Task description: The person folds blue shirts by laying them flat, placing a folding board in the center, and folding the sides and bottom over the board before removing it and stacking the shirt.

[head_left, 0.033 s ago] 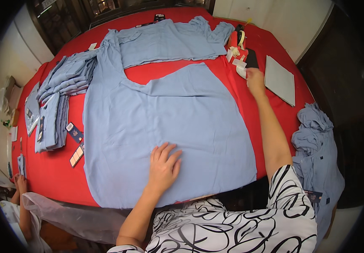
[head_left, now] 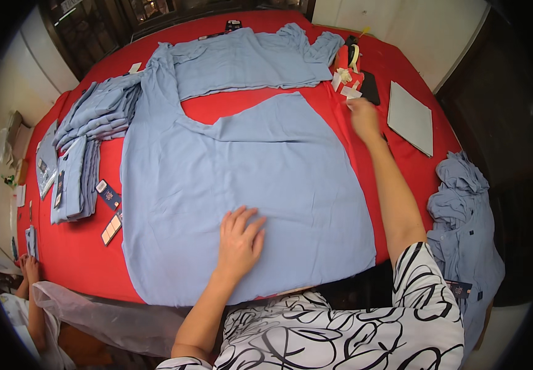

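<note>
A light blue shirt point(head_left: 285, 203) lies spread on the red-covered table in front of me. My left hand point(head_left: 239, 240) rests palm down on its lower part, fingers slightly spread. Stretched out past the shirt's right edge, my right hand point(head_left: 363, 117) has its fingertips pinched together beside a small white paper slip point(head_left: 351, 92). A bit of something white shows at those fingertips, too small and blurred to name. Just beyond this hand lies a flat black pad point(head_left: 370, 88), and a roll of tape point(head_left: 354, 58) stands farther back.
Folded blue shirts point(head_left: 100, 111) are piled at the left, with card tags point(head_left: 108, 193) nearby. Another shirt point(head_left: 248, 61) lies at the back. White sheets point(head_left: 409, 117) are at the right; loose shirts point(head_left: 464, 234) hang there. Another person's hands point(head_left: 30, 268) show at the far left.
My right hand has shifted a little to the left, uncovering more of the black pad. My left hand stays on the shirt.
</note>
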`<state>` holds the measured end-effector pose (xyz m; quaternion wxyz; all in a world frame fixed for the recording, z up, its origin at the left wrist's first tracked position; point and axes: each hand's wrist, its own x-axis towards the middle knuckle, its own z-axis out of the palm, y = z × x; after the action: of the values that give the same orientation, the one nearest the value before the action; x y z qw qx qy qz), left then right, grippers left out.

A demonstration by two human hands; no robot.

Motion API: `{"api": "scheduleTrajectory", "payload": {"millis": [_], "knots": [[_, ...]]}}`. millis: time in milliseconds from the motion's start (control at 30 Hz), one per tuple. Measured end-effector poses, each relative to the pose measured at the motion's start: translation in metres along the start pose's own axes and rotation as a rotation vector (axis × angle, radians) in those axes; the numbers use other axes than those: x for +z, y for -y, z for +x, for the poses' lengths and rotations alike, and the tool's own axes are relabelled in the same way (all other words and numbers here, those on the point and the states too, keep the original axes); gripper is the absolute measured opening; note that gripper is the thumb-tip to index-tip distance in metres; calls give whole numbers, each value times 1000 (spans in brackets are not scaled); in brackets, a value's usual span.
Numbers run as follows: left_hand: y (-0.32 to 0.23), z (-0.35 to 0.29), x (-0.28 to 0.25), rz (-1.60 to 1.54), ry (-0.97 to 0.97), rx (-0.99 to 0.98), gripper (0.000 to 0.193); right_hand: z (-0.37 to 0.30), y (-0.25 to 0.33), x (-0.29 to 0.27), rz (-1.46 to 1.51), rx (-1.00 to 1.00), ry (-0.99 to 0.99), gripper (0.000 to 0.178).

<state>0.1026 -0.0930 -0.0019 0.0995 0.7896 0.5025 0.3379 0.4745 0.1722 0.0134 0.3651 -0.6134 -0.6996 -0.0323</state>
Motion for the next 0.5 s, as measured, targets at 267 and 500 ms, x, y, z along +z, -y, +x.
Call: {"api": "scheduleTrajectory", "payload": {"millis": [267, 500], "knots": [[84, 50, -34, 274, -97, -310, 35, -3, 83, 93, -194, -260, 353, 56], [128, 16, -44, 469, -61, -479, 47, 29, 42, 33, -35, -187, -49, 30]]}}
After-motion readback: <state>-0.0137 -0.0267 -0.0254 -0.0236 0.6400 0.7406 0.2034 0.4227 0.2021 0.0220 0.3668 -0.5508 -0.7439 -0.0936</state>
